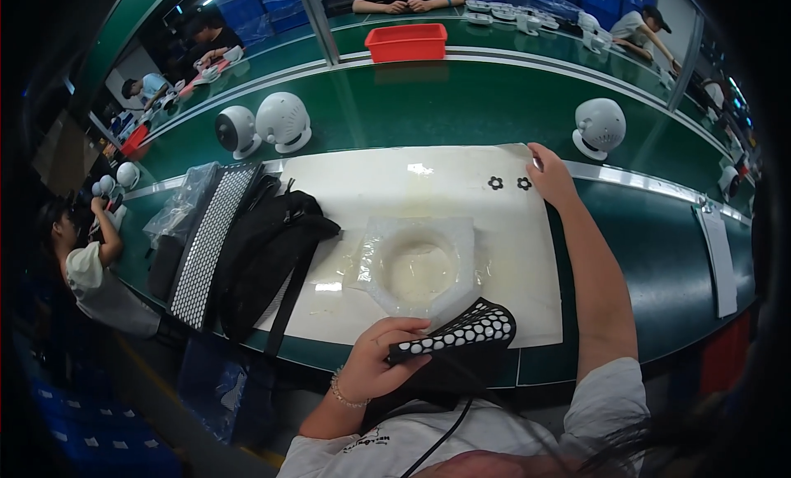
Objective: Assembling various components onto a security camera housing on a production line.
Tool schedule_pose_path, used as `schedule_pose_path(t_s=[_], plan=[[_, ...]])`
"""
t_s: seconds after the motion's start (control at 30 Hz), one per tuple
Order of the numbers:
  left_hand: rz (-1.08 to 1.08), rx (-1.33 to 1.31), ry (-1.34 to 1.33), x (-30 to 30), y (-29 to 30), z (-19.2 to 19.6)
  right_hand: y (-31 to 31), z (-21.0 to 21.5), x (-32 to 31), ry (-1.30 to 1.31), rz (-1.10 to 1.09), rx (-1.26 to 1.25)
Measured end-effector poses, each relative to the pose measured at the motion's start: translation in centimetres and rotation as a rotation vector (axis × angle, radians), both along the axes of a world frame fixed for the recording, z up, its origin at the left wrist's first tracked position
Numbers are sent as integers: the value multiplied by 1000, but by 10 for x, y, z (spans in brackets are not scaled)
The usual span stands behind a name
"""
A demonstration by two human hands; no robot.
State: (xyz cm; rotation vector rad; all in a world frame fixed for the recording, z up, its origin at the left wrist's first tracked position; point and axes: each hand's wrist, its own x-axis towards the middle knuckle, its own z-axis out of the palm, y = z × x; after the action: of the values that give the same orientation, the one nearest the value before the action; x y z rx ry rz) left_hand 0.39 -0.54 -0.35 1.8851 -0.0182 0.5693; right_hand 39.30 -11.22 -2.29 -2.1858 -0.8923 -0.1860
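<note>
My left hand (pixel 375 363) is closed on one end of a bent black strip with rows of white hexagonal cells (pixel 470 325), above the near edge of the table. My right hand (pixel 549 177) reaches to the far right corner of a white sheet (pixel 519 247) and pinches it between thumb and fingers. Beside that hand, two small black flower-shaped pieces (pixel 509 183) lie on the sheet. Between my hands sits a whitish translucent block with a round hollow (pixel 420 268), with clear tape at its left side.
A black bag (pixel 268 247), a long honeycomb-patterned strip (pixel 216 239) and clear plastic wrap (pixel 183 206) lie at left. White rounded devices (pixel 283 119) stand on the green bench beyond, another (pixel 599 125) at right. A red bin (pixel 405 43) stands farther back. Other people work around the benches.
</note>
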Motion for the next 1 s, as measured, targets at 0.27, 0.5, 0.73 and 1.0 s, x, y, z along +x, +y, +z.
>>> schedule_pose_path(t_s=[0.27, 0.5, 0.73, 1.0], plan=[[-2, 18, 25, 1, 1, -2, 1, -6, 8, -57, 14, -38], [-5, 21, 16, 0, 1, -1, 1, -6, 4, -58, 24, -15], [-8, 15, 14, 0, 1, -1, 3, -2, 1, -68, 58, 10], [-5, 38, 17, 1, 0, 1, 2, 1, -3, 2, 79, -43]])
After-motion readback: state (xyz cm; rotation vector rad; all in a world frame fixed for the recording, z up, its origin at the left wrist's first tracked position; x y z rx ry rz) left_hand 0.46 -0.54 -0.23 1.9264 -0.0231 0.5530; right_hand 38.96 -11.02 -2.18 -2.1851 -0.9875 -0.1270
